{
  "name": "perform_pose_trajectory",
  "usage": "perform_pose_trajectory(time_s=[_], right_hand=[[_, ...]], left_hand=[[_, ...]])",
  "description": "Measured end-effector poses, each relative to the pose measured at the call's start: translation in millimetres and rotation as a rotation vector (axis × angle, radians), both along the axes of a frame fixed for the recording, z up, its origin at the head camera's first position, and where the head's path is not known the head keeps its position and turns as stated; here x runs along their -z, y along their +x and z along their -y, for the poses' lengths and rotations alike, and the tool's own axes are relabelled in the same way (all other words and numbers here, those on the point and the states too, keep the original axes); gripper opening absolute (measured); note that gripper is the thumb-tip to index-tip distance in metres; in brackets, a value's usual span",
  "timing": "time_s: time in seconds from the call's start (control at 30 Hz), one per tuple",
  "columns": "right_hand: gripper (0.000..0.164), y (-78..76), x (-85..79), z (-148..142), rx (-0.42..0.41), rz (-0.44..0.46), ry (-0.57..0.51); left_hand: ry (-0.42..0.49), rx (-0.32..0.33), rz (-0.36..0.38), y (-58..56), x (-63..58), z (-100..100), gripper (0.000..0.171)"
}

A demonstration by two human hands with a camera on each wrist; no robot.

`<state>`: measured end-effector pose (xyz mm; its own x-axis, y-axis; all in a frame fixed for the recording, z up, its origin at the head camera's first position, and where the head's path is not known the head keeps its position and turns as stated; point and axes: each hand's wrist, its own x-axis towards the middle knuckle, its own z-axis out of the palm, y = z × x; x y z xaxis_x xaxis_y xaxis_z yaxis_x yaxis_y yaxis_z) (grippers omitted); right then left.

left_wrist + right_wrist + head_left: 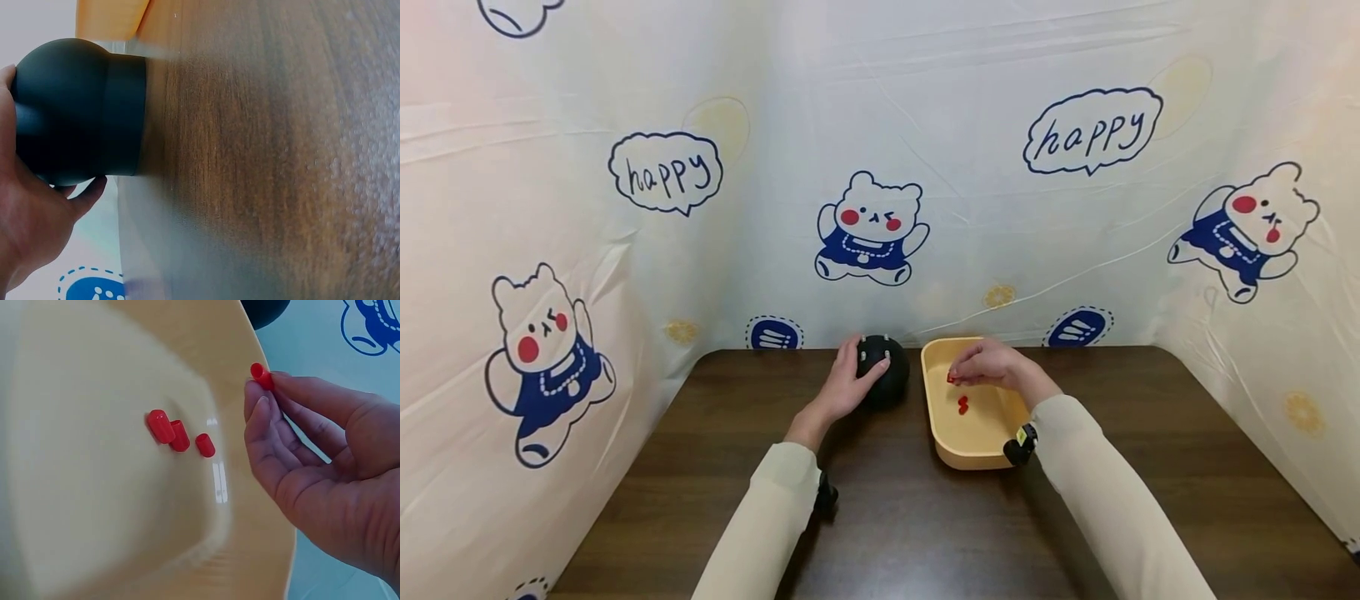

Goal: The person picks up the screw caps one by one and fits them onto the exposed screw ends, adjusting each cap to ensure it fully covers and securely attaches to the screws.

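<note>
My left hand (841,390) grips the side of a black dome-shaped stand (889,390), its thumb and fingers spread round the curved surface. Several small pale pegs show on the dome's top in the head view. In the left wrist view the dome (69,112) has a short straight base standing on the table. Over the yellow plastic bin (973,460), my right hand (994,365) pinches a small red hollow cap (262,376) between thumb and fingertips, its open end visible. Three more red caps (161,427) lie on the bin's floor, two of them touching.
The brown wooden table (880,533) carries the dome and, just right of it, the bin. A white curtain (760,275) printed with bears and "happy" bubbles hangs behind and at both sides. Small black cameras (1019,447) are strapped to the wrists.
</note>
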<state>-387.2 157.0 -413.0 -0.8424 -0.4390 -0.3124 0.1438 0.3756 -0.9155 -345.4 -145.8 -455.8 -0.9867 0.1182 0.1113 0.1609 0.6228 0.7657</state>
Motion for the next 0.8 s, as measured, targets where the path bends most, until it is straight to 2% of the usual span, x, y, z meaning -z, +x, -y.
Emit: perform_pose_trajectory(time_s=[0.33, 0.53, 0.8], right_hand=[[0.028, 4.1, -2.9, 6, -0.030, -0.123, 0.000], [0.022, 7.5, -8.2, 17, 0.006, -0.185, -0.032], [0.026, 14.5, -17.6, 33, 0.052, -0.280, -0.093]], left_hand=[[0.003, -0.003, -0.007, -0.9, 2.3, 1, 0.096], [0.000, 0.001, -0.020, 0.1, 1.6, 1, 0.095], [-0.001, 0.008, -0.015, 0.2, 2.9, 3, 0.094]])
